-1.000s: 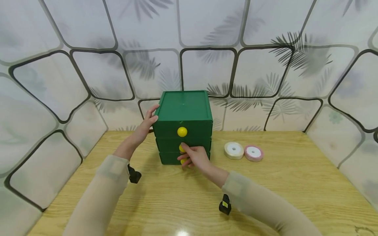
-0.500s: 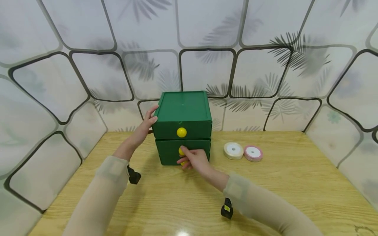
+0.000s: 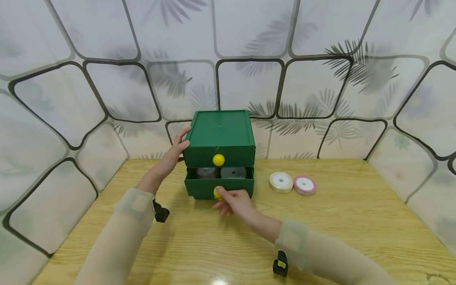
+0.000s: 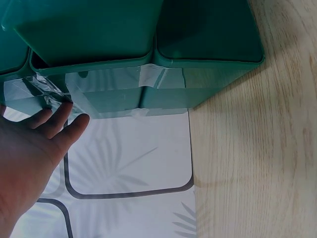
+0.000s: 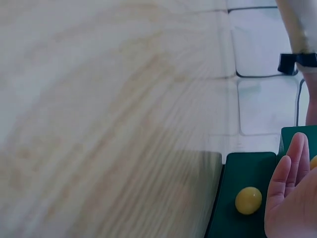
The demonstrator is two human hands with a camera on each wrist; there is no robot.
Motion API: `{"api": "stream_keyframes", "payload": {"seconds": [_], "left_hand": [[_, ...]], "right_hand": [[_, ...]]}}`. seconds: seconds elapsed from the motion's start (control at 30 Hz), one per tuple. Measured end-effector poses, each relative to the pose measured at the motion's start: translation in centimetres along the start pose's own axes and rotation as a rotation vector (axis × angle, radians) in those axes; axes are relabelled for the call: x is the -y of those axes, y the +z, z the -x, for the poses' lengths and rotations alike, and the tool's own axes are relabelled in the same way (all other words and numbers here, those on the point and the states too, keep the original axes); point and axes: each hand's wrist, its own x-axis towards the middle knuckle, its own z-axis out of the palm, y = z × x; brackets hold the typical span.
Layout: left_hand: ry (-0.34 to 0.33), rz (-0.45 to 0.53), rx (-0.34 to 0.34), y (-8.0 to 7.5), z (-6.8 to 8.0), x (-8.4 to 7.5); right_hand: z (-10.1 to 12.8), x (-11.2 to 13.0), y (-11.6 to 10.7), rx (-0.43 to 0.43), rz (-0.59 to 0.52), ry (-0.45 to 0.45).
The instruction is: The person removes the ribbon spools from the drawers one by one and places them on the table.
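Note:
A green three-drawer box (image 3: 220,130) stands at the back of the wooden table (image 3: 356,221). Its middle drawer (image 3: 199,188) is pulled partly out and shows a brownish roll (image 3: 206,172) and a grey roll (image 3: 233,173) inside. My right hand (image 3: 233,200) pinches that drawer's yellow knob (image 3: 216,192). The top drawer's knob (image 3: 219,160) is free. My left hand (image 3: 174,152) presses flat against the box's upper left side, fingers straight (image 4: 64,124). In the right wrist view my right hand's palm (image 5: 292,198) lies beside another yellow knob (image 5: 248,200); its pinch is hidden.
A white ribbon roll (image 3: 282,182) and a pink one (image 3: 304,185) lie flat on the table right of the box. Patterned wall panels (image 3: 53,99) close the table in at the back and both sides.
My right hand has drawn the middle drawer out toward me by its knob, uncovering the two rolls inside. The left hand has stayed on the box.

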Motion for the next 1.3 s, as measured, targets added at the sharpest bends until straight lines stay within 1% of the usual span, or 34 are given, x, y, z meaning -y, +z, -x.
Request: {"api": "stream_keyframes", "payload": {"seconds": [0.3,0.47,0.7,1.13,1.3], "left_hand": [[-0.010,-0.014,-0.005,0.0,0.0,0.0],[-0.003,-0.018,-0.006,0.0,0.0,0.1],[0.000,-0.020,-0.009,0.0,0.1,0.0],[-0.001,-0.018,-0.006,0.1,0.1,-0.1],[0.000,-0.020,-0.002,0.1,0.2,-0.2]], "right_hand": [[2.0,-0.2,0.5,0.012,0.003,0.014],[3.2,0.0,0.8,0.032,-0.001,0.031],[4.5,-0.1,1.4,0.033,-0.011,0.049],[6.5,-0.5,2.0,0.046,-0.032,0.037],[7.3,-0.7,2.1,0.060,-0.052,0.067]]}}
